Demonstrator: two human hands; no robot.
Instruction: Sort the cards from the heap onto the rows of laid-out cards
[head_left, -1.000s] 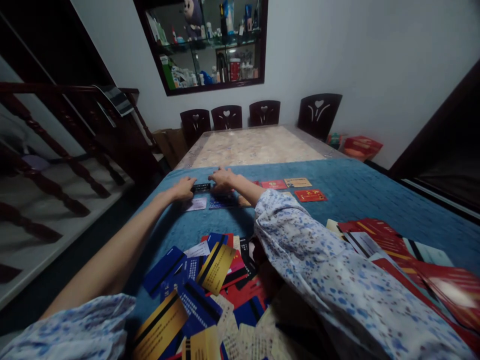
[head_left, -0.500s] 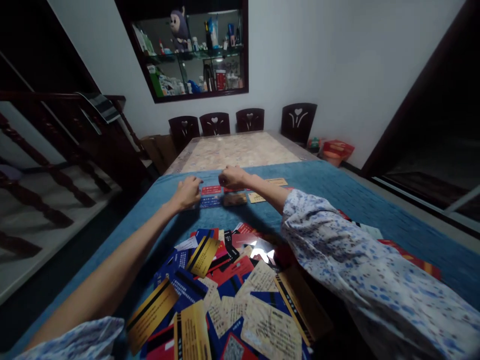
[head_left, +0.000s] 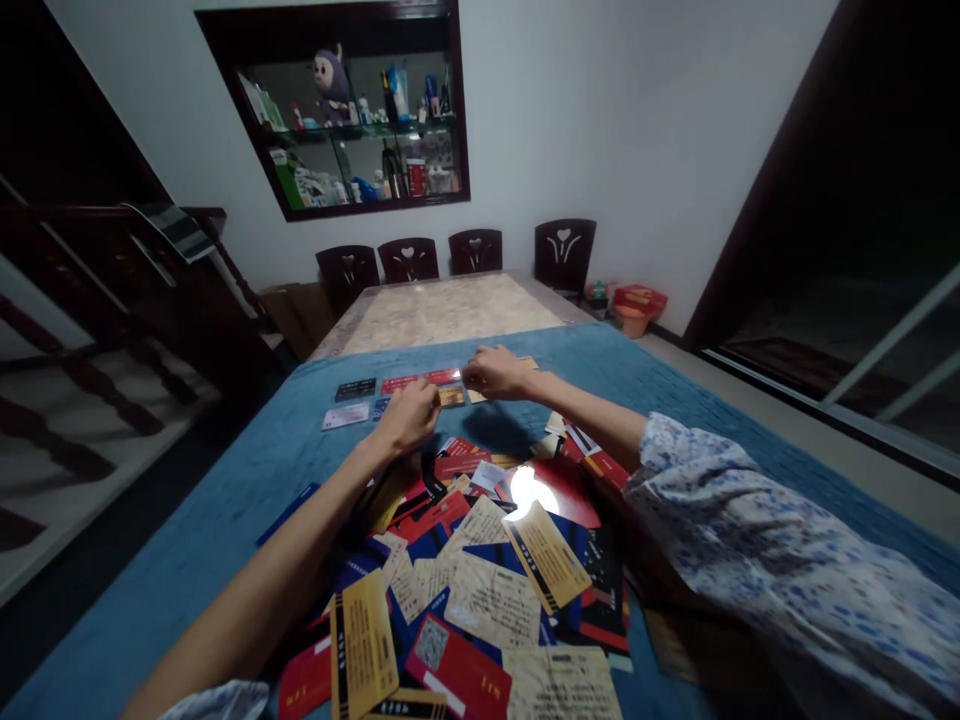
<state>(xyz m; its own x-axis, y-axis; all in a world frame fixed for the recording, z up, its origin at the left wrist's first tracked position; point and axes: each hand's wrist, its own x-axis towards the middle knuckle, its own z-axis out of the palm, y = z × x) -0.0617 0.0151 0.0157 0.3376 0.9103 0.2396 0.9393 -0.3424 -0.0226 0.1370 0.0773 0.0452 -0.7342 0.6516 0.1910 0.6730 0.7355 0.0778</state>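
Observation:
My left hand (head_left: 409,415) is curled into a loose fist at the far edge of a big heap of plastic cards (head_left: 480,580). What its fingers hold is hidden. My right hand (head_left: 493,372) reaches farther out with its fingers bent down onto the right end of a row of laid-out cards. A pale card edge shows just behind it. That row holds a black card (head_left: 355,389) and two red cards (head_left: 398,384) (head_left: 442,376). Nearer me lie a pale card (head_left: 346,416) and a brownish card (head_left: 451,397).
A blue cloth (head_left: 240,480) covers the near half of a long table; bare marble top (head_left: 442,312) lies beyond. Several dark chairs (head_left: 409,258) stand at the far end, under a wall cabinet (head_left: 352,110). A stair railing (head_left: 112,330) runs on the left. A red basket (head_left: 637,300) sits at the back right.
My left hand has drawn back from the card row toward the heap. My right hand has shifted right along the row. The view has swung left, so more laid-out cards show.

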